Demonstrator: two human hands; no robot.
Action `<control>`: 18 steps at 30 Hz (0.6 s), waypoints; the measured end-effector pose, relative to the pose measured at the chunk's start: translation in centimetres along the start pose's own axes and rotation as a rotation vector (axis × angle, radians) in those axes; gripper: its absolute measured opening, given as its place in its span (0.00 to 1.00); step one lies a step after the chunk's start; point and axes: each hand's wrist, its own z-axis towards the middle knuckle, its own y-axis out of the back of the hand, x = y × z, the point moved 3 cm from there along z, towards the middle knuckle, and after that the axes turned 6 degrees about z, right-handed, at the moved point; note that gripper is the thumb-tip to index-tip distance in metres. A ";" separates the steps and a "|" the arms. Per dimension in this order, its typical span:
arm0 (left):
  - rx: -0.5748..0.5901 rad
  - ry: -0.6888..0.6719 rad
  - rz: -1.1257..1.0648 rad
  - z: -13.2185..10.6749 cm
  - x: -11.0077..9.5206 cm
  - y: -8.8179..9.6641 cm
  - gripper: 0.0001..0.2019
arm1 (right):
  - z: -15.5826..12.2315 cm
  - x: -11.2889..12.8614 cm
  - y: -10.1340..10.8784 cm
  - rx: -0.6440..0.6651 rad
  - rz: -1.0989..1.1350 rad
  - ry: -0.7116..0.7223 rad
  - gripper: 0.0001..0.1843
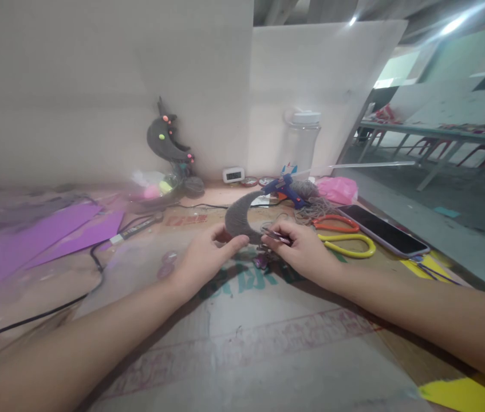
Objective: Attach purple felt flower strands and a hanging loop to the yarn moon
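Note:
A crescent moon (239, 217) wound in grey yarn is held up over the table between my hands. My left hand (210, 252) grips its lower left side, thumb in front. At its lower tip, my right hand (296, 246) has its fingers closed on a slim, dark, shiny tool (283, 237); its exact kind is hard to make out. Just under that tip is a small purple piece (261, 261), blurred. Behind the crescent lies a blue glue gun (285, 190), near loose grey yarn (317, 209).
Scissors with orange (335, 224) and yellow handles (354, 246) lie right, beside a phone (383, 230). At the back stand a decorated grey moon (160, 140), a small clock (233, 174) and a clear bottle (301, 140). Purple sheets (53, 240) and a black cable (98, 260) lie left.

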 end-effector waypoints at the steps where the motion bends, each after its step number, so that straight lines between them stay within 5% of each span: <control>1: -0.004 -0.001 0.012 0.0 0.0 0.0 0.16 | 0.0 0.0 0.0 0.009 -0.003 0.007 0.10; 18: -0.119 -0.081 -0.168 0.5 0.4 0.4 0.17 | 0.2 -0.1 0.1 -0.044 0.034 -0.025 0.13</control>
